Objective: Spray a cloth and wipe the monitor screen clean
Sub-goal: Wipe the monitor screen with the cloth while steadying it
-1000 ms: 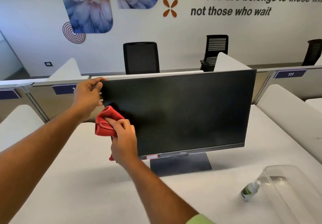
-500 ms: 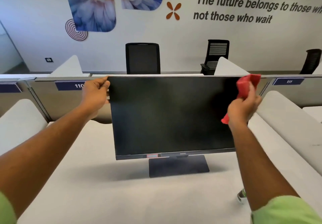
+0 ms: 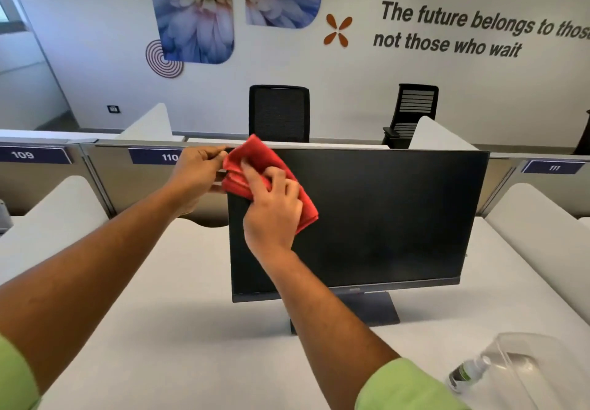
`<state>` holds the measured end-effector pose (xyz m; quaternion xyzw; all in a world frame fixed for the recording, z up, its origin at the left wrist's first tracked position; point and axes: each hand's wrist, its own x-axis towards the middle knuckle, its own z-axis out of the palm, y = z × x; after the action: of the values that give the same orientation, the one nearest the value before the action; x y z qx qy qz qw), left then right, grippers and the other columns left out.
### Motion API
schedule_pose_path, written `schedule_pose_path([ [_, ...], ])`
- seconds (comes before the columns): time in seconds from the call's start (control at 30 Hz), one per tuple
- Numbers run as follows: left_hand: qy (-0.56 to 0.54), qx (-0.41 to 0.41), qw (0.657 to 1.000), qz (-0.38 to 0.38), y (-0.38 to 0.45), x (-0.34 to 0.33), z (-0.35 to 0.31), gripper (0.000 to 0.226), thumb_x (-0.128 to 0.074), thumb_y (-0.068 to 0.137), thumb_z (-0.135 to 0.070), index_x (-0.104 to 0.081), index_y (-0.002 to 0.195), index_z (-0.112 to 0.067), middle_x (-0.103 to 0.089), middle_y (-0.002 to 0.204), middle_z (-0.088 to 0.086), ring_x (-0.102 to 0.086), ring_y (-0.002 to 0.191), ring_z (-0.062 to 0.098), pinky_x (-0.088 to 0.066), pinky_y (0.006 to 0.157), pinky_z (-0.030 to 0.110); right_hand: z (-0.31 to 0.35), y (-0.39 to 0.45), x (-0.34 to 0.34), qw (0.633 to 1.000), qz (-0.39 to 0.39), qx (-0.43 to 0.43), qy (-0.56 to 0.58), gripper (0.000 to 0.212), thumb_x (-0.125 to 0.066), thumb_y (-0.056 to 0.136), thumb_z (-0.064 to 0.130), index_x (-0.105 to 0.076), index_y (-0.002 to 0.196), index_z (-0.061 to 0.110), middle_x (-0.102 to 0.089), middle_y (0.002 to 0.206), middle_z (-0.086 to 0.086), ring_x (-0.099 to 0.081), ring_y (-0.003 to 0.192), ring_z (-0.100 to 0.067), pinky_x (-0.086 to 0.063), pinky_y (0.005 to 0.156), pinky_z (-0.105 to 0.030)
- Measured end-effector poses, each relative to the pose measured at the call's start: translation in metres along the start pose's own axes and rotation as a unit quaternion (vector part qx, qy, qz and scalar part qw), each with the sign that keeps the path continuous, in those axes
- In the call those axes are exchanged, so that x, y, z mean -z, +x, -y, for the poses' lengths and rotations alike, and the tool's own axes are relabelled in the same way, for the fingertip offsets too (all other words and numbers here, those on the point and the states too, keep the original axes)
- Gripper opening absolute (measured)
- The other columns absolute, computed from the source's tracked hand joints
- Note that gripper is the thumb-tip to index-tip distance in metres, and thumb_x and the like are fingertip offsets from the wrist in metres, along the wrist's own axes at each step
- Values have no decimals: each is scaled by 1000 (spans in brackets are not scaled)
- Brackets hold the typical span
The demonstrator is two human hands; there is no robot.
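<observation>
A black monitor (image 3: pixel 383 218) stands on the white desk, its screen dark. My left hand (image 3: pixel 198 170) grips the monitor's top left corner. My right hand (image 3: pixel 274 208) presses a folded red cloth (image 3: pixel 255 160) against the upper left of the screen, its fingers curled over the cloth. A small spray bottle (image 3: pixel 467 373) with a green label lies on the desk at the lower right, away from both hands.
A clear plastic container (image 3: pixel 542 374) sits at the lower right beside the bottle. Grey partitions (image 3: pixel 105 173) numbered 109, 110 and 111 run behind the monitor. White curved dividers flank the desk. Two black office chairs (image 3: pixel 279 112) stand beyond the partition.
My right hand with the red cloth swept from the left side to the screen's top right corner, then back to the upper left. My left hand kept hold of the top left corner.
</observation>
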<state>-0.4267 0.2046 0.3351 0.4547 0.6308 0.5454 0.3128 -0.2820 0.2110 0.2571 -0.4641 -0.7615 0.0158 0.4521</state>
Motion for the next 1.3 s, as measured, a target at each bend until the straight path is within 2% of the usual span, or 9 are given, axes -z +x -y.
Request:
schedule_pose_path([
  [0.13, -12, 16, 999, -31, -2, 3, 7, 28, -55, 105, -32, -76, 95, -17, -74, 93, 8, -66, 85, 23, -55, 80, 43, -15, -40, -16, 991, 47, 117, -41, 49, -60, 102, 21, -57, 145, 46, -57, 140, 5, -53, 113, -27, -49, 76, -42],
  [0.3, -21, 21, 998, -54, -6, -6, 1, 18, -54, 106, -24, -71, 100, -25, -74, 104, -2, -73, 99, 20, -63, 65, 32, -56, -86, -27, 966, 121, 214, -81, 56, -65, 98, 19, -57, 146, 47, -53, 140, 8, -51, 118, -25, -48, 81, -43],
  [0.43, -9, 35, 997, -72, -8, -9, -2, 25, -53, 106, -24, -71, 121, -16, -72, 121, 6, -69, 111, 29, -61, 90, 52, -87, -114, -26, 935, 204, 274, -96, 56, -74, 94, 23, -59, 143, 46, -54, 139, 10, -50, 120, -23, -52, 87, -45],
  [0.63, -15, 43, 995, -90, -10, -13, 5, 34, -52, 107, -20, -64, 138, -16, -69, 131, 5, -66, 119, 31, -56, 97, 59, -105, -139, -16, 908, 333, 234, -102, 59, -76, 98, 22, -56, 149, 41, -55, 147, 7, -51, 133, -29, -48, 110, -55],
  [0.77, -2, 44, 992, -117, -17, -18, 16, 35, -51, 107, -22, -63, 139, -21, -69, 132, 3, -67, 118, 28, -58, 98, 52, -106, -131, -1, 853, 466, 214, -103, 57, -70, 100, 16, -57, 147, 45, -53, 147, 7, -47, 133, -28, -45, 109, -51],
  [0.9, 73, 45, 983, -165, -44, -26, 53, 38, -54, 106, -28, -57, 143, -23, -65, 137, 4, -64, 120, 25, -52, 104, 42, -114, -115, 37, 830, 555, 29, 54, 47, -53, 98, 5, -72, 132, 32, -70, 128, 0, -64, 120, -27, -52, 106, -46],
  [1.07, 67, 94, 967, -228, -109, -62, 111, 28, -58, 101, -28, -60, 125, -14, -68, 121, 13, -63, 113, 35, -46, 92, 37, -129, -111, 90, 812, 441, -252, 289, 47, -55, 95, -10, -64, 129, 20, -70, 120, 1, -67, 112, -20, -55, 95, -31],
  [1.17, -29, 164, 977, -135, -151, -96, 132, 22, -56, 103, -32, -63, 112, -14, -70, 107, 10, -66, 108, 34, -52, 89, 41, -141, -122, 114, 770, 390, -356, 360, 45, -55, 101, -5, -61, 130, 29, -71, 128, -2, -69, 117, -24, -58, 99, -39],
  [1.3, -105, 230, 964, 78, -201, -149, 138, 34, -50, 104, -47, -66, 114, -18, -74, 112, 1, -69, 108, 22, -54, 91, 39, -161, -150, 136, 723, 310, -436, 438, 36, -55, 105, 1, -63, 137, 17, -74, 130, -12, -70, 122, -34, -55, 111, -52],
])
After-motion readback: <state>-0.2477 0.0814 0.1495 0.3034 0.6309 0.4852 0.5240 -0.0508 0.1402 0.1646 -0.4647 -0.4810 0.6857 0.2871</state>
